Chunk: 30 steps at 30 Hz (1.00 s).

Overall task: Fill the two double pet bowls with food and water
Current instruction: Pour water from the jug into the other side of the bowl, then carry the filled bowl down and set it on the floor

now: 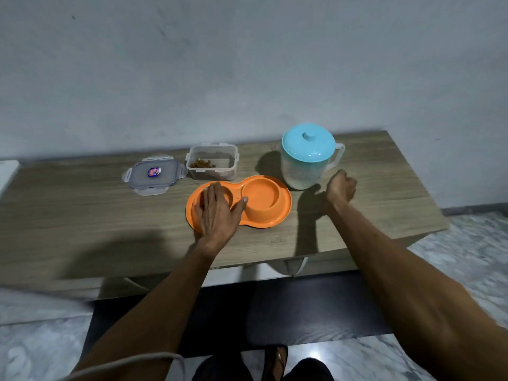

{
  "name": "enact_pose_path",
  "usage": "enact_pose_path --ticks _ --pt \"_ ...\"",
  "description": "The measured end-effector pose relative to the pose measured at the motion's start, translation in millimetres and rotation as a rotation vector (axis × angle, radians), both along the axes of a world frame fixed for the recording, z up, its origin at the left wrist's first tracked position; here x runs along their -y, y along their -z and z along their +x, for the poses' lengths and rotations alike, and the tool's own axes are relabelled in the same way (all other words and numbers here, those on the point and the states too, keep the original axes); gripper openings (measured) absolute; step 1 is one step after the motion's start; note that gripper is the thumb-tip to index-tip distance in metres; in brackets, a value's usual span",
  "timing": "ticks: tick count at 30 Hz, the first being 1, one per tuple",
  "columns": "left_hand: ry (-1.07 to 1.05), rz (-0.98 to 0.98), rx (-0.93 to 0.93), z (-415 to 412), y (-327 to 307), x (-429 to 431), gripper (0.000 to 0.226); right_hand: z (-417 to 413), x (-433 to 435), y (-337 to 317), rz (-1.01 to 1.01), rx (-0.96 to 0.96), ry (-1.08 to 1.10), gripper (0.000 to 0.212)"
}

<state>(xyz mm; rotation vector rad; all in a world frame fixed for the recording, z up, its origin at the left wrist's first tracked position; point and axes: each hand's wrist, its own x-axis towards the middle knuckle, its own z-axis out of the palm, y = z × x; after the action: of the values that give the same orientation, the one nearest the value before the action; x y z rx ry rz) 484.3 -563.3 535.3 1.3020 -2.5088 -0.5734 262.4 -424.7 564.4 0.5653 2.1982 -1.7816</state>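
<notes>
An orange double pet bowl (270,213) lies on the wooden table (82,215). My left hand (217,213) rests flat over its left cup, fingers spread. The right cup looks empty. My right hand (341,188) hovers curled just right of a clear pitcher (302,171) with a blue lid, close to its handle but apart from it. Behind the bowl stands an open clear food container (211,162) with brown kibble at its bottom. Its lid (154,176) lies to the left. Only one double bowl is in view.
The table stands against a grey wall. Its right end stops at about (439,224), with marble floor beyond. A dark mat lies under the table by my feet. A white object shows at the far left edge.
</notes>
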Motion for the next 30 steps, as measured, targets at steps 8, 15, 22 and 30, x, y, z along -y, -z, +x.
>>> enact_pose_path --ticks 8,15,22,30 --pt "-0.380 0.285 0.059 42.3 7.4 53.1 0.083 77.0 34.8 16.8 0.308 0.045 -0.348 0.069" --pt "-0.345 0.401 0.100 45.5 17.8 77.2 0.075 92.4 56.6 28.9 0.494 0.029 -0.449 0.064" --pt "-0.314 0.452 0.096 50.0 15.1 79.3 0.065 97.6 45.5 34.6 0.465 0.043 -0.383 0.061" --pt "-0.306 0.479 0.052 54.1 3.6 43.2 0.062 118.6 -3.5 27.2 0.407 0.046 -0.316 0.052"
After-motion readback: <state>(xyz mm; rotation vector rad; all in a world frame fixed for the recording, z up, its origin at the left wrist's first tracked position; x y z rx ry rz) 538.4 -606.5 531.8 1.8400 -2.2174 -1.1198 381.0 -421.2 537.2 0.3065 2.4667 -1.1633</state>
